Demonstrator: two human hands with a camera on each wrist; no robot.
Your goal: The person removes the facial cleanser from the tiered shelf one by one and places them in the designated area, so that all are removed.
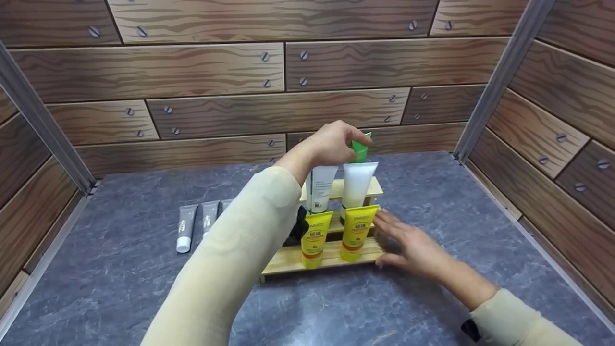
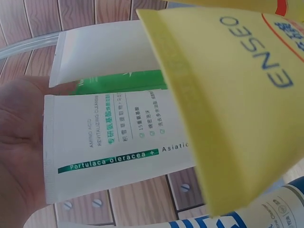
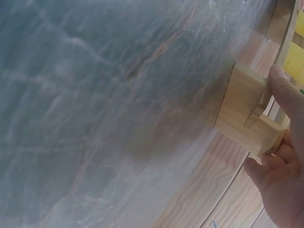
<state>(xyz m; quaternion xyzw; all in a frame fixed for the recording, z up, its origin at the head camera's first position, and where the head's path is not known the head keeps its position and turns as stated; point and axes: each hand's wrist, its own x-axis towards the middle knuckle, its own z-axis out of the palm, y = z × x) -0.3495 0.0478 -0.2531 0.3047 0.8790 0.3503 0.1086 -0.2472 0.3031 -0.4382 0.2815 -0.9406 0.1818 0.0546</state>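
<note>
Green tube (image 1: 360, 153), clamped in the left hand (image 1: 333, 142) between thumb and fingers, is best held upright. Right hand (image 1: 417, 245), thumb and fingers apart, should steady the wooden rack (image 1: 284, 262).

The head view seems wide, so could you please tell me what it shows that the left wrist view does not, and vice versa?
Only the head view shows the gray tubes, partly hidden by the left sleeve, the right hand, the stand and the tabletop.

Only the left wrist view shows the readable "Portulaca oleracea" lettering and, at the bottom edge, a blue-lettered tube.

Both show the left hand, green tube, white tubes, yellow tubes and plank wall.
</note>
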